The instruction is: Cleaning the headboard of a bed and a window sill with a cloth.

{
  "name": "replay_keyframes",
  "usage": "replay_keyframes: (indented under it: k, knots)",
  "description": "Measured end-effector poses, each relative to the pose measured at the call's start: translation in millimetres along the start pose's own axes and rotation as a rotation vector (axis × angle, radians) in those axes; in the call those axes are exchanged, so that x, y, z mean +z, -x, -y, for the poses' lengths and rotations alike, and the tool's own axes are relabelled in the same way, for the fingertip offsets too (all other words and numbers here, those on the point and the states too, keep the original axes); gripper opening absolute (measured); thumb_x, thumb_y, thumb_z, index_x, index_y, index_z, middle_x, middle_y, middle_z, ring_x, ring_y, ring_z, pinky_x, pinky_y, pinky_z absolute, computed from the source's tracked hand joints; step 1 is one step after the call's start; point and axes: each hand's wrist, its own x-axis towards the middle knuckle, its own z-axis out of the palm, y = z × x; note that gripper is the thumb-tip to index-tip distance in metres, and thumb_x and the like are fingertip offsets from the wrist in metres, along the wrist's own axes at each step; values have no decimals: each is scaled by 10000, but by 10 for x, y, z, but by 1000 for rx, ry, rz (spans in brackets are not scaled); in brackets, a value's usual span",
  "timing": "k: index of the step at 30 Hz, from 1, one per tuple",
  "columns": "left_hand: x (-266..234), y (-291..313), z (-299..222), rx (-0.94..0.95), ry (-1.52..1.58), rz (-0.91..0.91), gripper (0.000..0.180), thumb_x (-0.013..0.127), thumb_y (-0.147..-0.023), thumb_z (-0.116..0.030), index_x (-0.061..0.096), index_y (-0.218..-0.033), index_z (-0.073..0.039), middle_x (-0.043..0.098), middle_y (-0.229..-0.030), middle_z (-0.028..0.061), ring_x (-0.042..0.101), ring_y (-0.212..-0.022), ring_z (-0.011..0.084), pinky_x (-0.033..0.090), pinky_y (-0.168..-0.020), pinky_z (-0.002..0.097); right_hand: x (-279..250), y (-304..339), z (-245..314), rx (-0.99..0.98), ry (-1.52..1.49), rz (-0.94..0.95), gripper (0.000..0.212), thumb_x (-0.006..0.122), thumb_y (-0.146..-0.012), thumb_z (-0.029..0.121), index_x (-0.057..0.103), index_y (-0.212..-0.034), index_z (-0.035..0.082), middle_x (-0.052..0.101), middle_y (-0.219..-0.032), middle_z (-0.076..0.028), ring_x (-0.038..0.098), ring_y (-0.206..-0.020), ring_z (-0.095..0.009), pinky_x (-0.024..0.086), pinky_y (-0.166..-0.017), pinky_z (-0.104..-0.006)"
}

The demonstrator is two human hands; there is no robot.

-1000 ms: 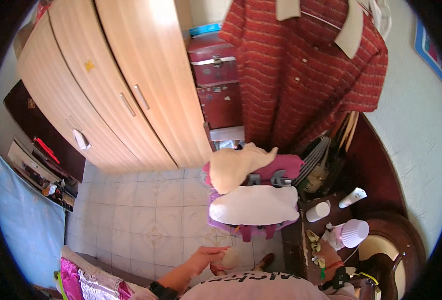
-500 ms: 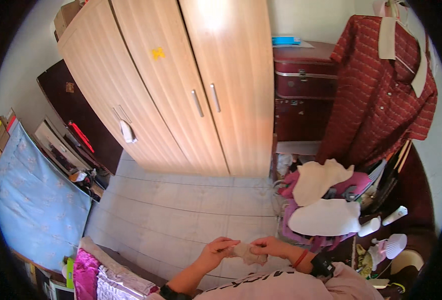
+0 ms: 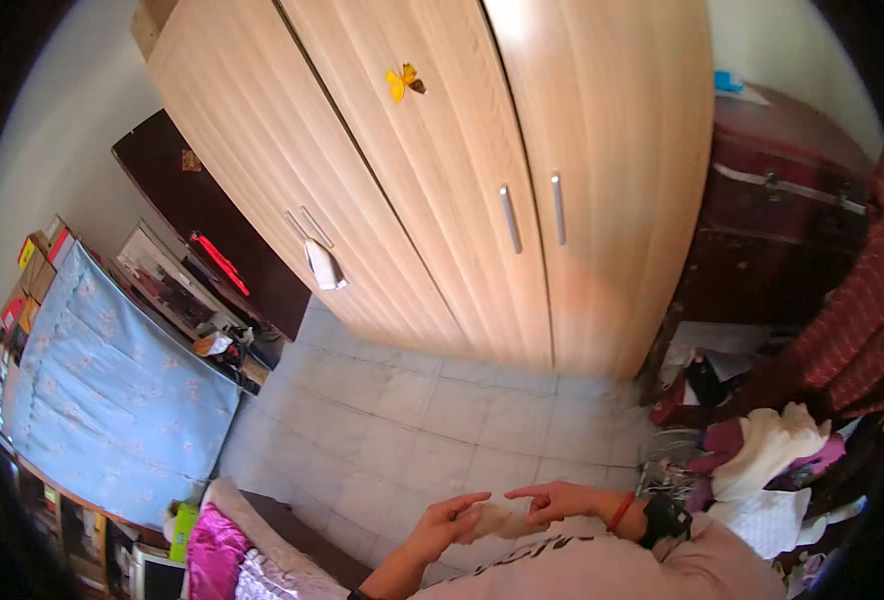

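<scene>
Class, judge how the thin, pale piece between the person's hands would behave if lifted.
The pale piece is probably floppy: its blurred outline looks soft and uneven. It is likely light, since it looks small and thin, almost sheer.

The head camera, a wide fisheye, looks down and forward over the wearer's shirt (image 3: 612,572) (straight edges bow toward the dark rim). The fingers (image 3: 469,499) are near, low and slightly right of centre; beyond lies the floor (image 3: 402,420), and farther off the wardrobe (image 3: 442,200).
</scene>
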Motion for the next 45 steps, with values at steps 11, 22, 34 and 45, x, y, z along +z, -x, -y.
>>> replay_keyframes:
  k: [11,22,34,45]
  knots:
    - [-1035,-813,-770,182,177,-142,463,588,-728,13,483,-1178,-16,595,-905,47,522,-694,95,399,-568,212,-984,-1641,727,-694,687,-386,322,657,-725,291,607,-963,79,592,-957,-73,511,-928,-145,419,-781,-283]
    - [-2739,-1568,-935,259,214,-273,386,559,-714,32,560,-1095,-27,617,-906,42,498,-683,81,388,-562,200,-1358,-2915,2198,-144,308,-62,326,634,-763,284,582,-1008,75,588,-805,4,512,-703,-78,434,-634,-249]
    - [-4389,-1668,-990,261,350,-583,353,574,-741,-13,554,-1093,-9,599,-827,53,551,-707,110,409,-540,217,-1517,-4884,3160,-95,331,36,260,617,-772,201,605,-987,55,592,-900,-18,529,-782,-99,447,-649,-211]
    - [-5381,-1163,-246,184,676,-1271,366,639,-742,-150,563,-1068,-2,617,-843,63,570,-605,140,433,-506,234,-1289,-7340,4391,30,-398,113,258,584,-781,126,552,-1007,7,576,-885,-66,566,-749,-156,483,-651,-282]
